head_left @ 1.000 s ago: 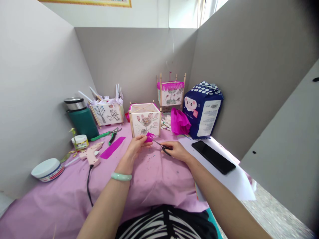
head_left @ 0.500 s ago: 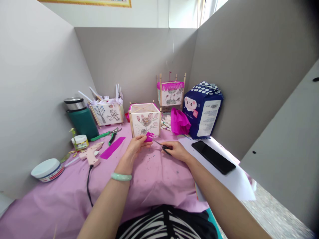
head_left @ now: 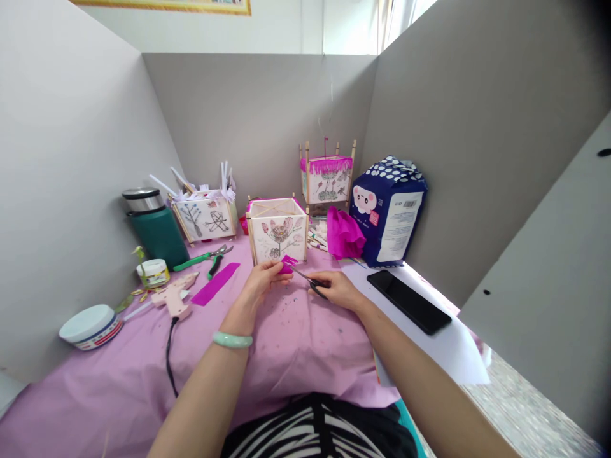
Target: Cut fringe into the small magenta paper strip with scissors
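My left hand (head_left: 265, 278) pinches a small piece of magenta crepe paper (head_left: 287, 264), whose upper right edge is cut into fringe strips. In my right hand (head_left: 338, 289) is a pair of scissors (head_left: 317, 287) with black handles, the fingers closed round the grips. The blades point left and their tips meet the fringed edge of the paper. Just behind both hands stands a white box lantern (head_left: 279, 232) with wooden sticks at its corners and a flower drawing on its front. A flat magenta strip (head_left: 216, 284) lies on the cloth left of my left hand.
Pruning shears (head_left: 204, 259), a glue gun (head_left: 174, 296), a bowl (head_left: 90, 326), a small jar (head_left: 153, 273) and a green tumbler (head_left: 158, 229) stand or lie left. Rightward are crumpled magenta paper (head_left: 344, 234), a blue package (head_left: 389, 213) and a phone (head_left: 409, 301) on white paper. Grey partitions (head_left: 258, 114) surround the table.
The fringe on the magenta paper sits slightly differently, and the scissor tips have shifted a little to the left against it. Both hands stay in nearly the same place.
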Motion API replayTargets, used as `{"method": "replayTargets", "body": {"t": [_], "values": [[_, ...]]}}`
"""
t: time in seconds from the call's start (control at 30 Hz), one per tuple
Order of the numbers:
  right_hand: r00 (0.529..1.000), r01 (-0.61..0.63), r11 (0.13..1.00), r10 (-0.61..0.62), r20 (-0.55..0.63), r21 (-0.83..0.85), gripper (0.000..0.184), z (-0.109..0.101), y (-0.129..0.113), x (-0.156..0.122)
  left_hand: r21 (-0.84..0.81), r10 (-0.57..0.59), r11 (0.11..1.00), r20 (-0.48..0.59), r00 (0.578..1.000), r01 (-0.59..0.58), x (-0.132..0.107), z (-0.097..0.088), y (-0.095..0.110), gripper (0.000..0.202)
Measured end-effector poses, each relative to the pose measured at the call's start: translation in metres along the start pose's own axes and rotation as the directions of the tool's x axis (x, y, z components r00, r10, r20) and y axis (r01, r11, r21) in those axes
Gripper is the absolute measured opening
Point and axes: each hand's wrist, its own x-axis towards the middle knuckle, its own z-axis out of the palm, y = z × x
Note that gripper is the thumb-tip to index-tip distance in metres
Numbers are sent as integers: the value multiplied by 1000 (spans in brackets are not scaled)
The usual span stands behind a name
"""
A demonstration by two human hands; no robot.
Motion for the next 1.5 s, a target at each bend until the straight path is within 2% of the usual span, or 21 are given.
{"method": "replayTargets", "body": {"t": [0.27, 0.57, 0.97, 1.27, 1.5], "values": [[1000, -11, 1000, 11, 0, 24, 40, 1, -1, 0, 18, 5, 1000, 9, 1000, -5, -2, 1, 0, 4], [1000, -11, 1000, 11, -9, 0, 40, 0, -1, -1, -36, 15, 999, -25, 1000, -16, 1, -1, 0, 7], [1000, -13, 1000, 13, -8, 12, 42, 1, -3, 0, 28, -3, 1000, 26, 1000, 2, 1, -1, -2, 6], [1000, -13, 999, 13, -18, 31, 39, 4, 0, 1, 7, 3, 1000, 44, 999, -4, 3, -1, -4, 8], [1000, -7, 1000, 7, -12, 5, 39, 2, -1, 1, -9, 4, 1000, 18, 1000, -4, 3, -1, -3, 6]]}}
